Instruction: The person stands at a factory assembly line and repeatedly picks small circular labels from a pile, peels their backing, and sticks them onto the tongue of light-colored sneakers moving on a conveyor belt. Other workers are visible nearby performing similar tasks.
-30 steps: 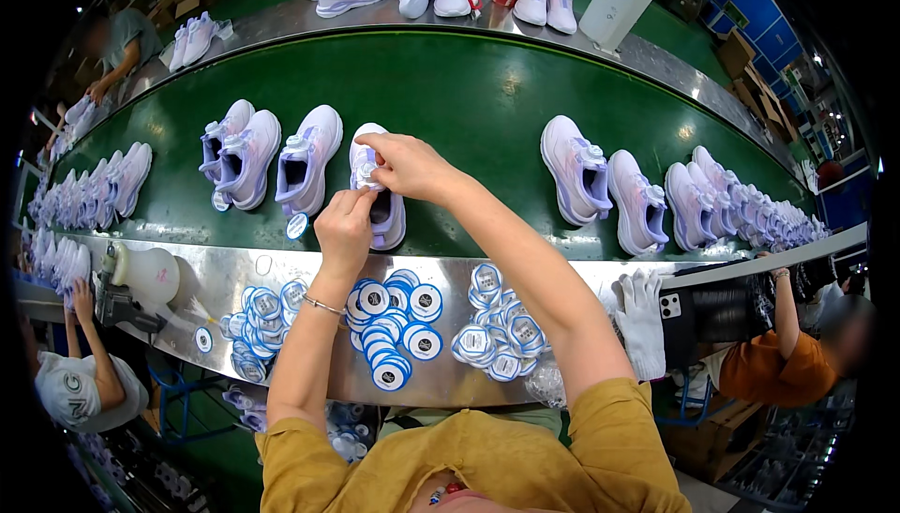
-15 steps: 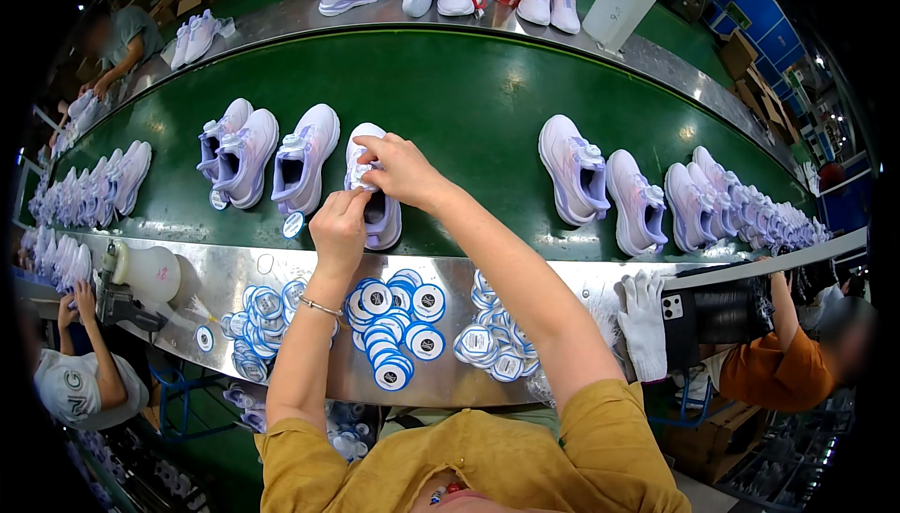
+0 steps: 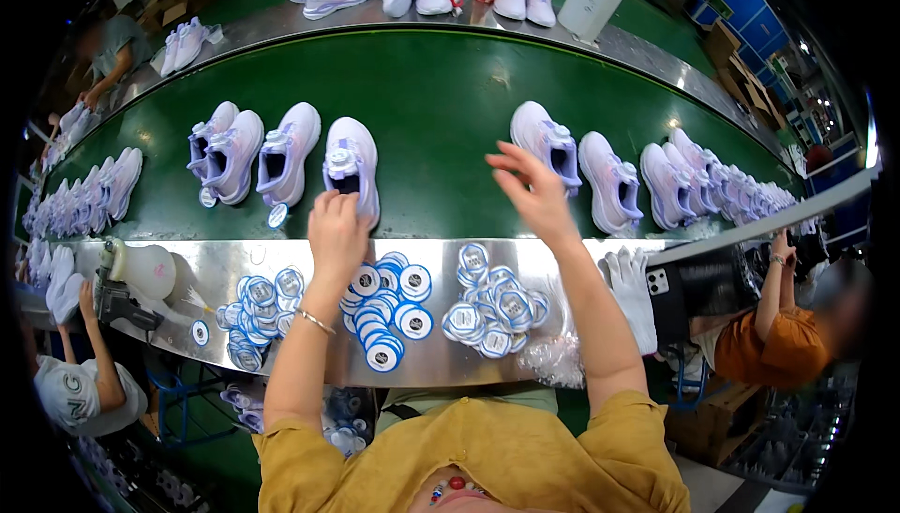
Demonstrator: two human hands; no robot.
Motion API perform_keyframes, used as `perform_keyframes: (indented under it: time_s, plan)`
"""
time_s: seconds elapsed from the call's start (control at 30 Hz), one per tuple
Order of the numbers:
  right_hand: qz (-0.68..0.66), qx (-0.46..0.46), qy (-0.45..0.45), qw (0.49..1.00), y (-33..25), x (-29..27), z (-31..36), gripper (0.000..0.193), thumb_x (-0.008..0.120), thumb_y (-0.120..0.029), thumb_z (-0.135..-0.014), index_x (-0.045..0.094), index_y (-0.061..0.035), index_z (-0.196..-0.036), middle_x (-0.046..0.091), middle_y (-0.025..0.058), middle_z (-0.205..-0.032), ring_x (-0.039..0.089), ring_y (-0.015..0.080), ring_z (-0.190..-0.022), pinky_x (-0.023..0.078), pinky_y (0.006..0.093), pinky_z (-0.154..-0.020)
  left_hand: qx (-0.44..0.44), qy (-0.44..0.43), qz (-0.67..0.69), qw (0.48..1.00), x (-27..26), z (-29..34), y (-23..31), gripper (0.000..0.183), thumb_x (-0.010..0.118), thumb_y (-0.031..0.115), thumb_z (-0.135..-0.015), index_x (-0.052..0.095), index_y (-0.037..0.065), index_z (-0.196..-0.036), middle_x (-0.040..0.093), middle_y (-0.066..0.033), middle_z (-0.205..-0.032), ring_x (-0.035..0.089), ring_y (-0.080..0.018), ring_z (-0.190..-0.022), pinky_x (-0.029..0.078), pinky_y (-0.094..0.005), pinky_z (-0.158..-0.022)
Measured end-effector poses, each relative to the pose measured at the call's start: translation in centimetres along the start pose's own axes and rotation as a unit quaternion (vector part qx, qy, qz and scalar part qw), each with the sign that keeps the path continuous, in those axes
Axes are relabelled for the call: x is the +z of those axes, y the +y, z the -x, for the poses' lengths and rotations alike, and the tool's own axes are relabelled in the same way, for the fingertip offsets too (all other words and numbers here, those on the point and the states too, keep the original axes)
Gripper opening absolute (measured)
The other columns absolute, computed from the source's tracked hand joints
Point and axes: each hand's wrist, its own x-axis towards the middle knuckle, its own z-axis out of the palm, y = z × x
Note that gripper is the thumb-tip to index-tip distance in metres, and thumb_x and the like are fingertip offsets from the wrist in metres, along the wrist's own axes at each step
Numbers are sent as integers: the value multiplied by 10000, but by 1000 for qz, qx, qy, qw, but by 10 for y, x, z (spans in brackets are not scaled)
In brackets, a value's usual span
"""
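My left hand (image 3: 338, 236) is closed at the heel of a white and lilac sneaker (image 3: 354, 138), its fingertips at the collar. That sneaker stands on the green belt with its toe pointing away from me. My right hand (image 3: 536, 196) is in the air, fingers apart and holding nothing, just in front of another sneaker (image 3: 534, 124) on the right. Left of the held shoe stands a sneaker (image 3: 298, 133) with a round blue-rimmed tag (image 3: 277, 216) at its heel. Round tags (image 3: 380, 311) lie in piles on the metal ledge beneath my forearms.
A row of sneakers (image 3: 656, 175) runs off to the right, another (image 3: 112, 185) to the left. The ledge holds a tape dispenser-like grey tool (image 3: 122, 302), clear plastic fasteners (image 3: 553, 358), white gloves (image 3: 626, 297) and a phone (image 3: 661, 302). Co-workers sit at both sides and across the belt.
My right hand has left the sneaker and swung right, opening. My left hand has moved from the shoe's lacing area back to its heel. The whole view has shifted slightly.
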Motion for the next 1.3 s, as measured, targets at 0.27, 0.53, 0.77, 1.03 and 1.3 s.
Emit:
perform_keyframes:
  time_s: [0.27,0.53,0.77,1.03,1.3]
  plan:
    - [26,179,160,970,-16,-145,147,197,569,-26,-891,610,56,-1066,675,104,-935,630,128,-857,478,225,-778,-71,-3,-112,991,9,-22,-91,329,662,72,-719,605,14,-1038,593,-159,-1042,538,-335,-1009,433,-423,-856]
    - [185,166,70,966,12,-123,198,165,622,-94,-805,663,4,-932,634,136,-856,610,291,-789,481,347,-700,118,53,175,976,-10,27,139,258,593,-53,-725,592,-3,-978,603,-160,-1019,561,-342,-1014,443,-428,-893]
    - [417,211,8,884,51,-91,132,202,637,-112,-745,596,1,-908,635,207,-896,612,387,-869,502,437,-742,179,-78,304,932,-12,99,271,267,641,8,-745,592,-19,-1006,596,-179,-1076,553,-353,-1056,441,-427,-914]
    - [361,216,7,907,72,-101,128,186,628,-49,-701,607,18,-873,658,225,-816,659,350,-816,526,378,-681,199,-201,239,929,9,111,323,557,688,175,-766,478,-53,-1229,435,-280,-1296,418,-417,-1221,387,-453,-989]
    - [-213,256,176,927,71,-150,163,69,600,-72,-816,622,-8,-828,568,-6,-680,505,72,-584,403,210,-539,211,-219,217,928,18,92,334,656,686,316,-769,451,-9,-1288,338,-257,-1398,319,-405,-1310,303,-488,-1045]
